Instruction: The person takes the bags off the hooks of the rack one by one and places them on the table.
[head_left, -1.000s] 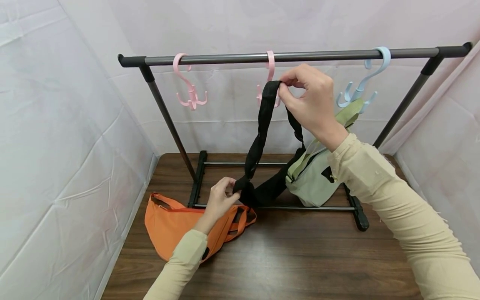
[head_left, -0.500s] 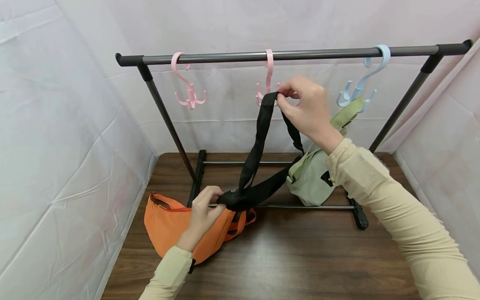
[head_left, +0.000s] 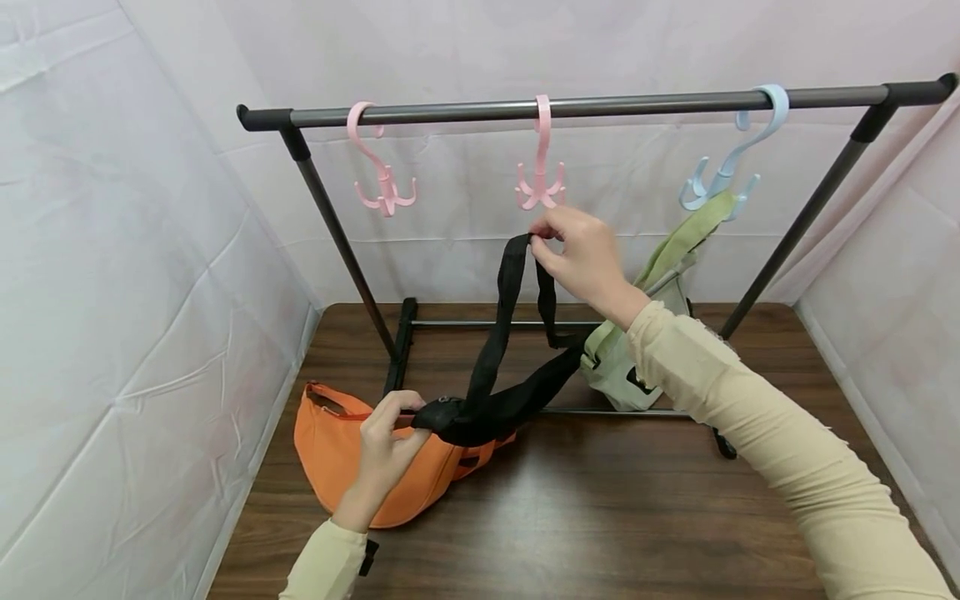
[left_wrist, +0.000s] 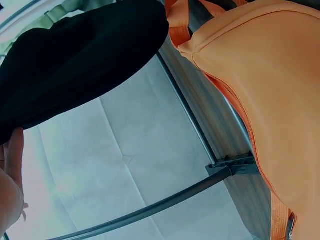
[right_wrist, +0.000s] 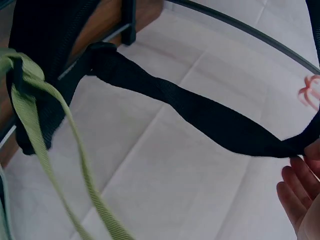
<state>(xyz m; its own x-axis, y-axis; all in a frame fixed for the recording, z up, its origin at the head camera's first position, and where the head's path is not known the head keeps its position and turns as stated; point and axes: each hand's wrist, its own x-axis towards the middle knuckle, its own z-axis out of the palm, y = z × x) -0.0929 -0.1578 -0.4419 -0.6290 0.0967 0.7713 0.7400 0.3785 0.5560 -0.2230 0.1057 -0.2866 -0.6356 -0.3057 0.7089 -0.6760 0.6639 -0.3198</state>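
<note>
My right arm reaches from the near right, its cream sleeve (head_left: pixel 787 442) gathered in many small wrinkles. The right hand (head_left: pixel 583 257) pinches the top of the black strap (head_left: pixel 510 279) between thumb and forefinger, below the middle pink hook (head_left: pixel 541 187). My left arm comes lower, from the near left, and the left hand (head_left: pixel 384 442) grasps with thumb and fingers the left end of the black bag (head_left: pixel 495 419).

This bag is between my two hands, its long, rounded body of soft cloth slanting up and away to the right, towards the pale green bag (head_left: pixel 617 371). The strap makes a tall loop above it; the right wrist view shows a flat, woven band with a twist. The green strap (head_left: pixel 693 229), also woven, goes up to the blue plastic hook (head_left: pixel 723 175) on the metal rack (head_left: pixel 450 112). Near my left hand, the orange bag (head_left: pixel 330 467) lies on the wood-grain counter (head_left: pixel 615 517), smooth and crescent-shaped, with a redder zip.

Compared with one second ago, my right hand is lower, so the middle hook shows fully. My left hand is more to the left and nearer, and the black bag is more stretched.
</note>
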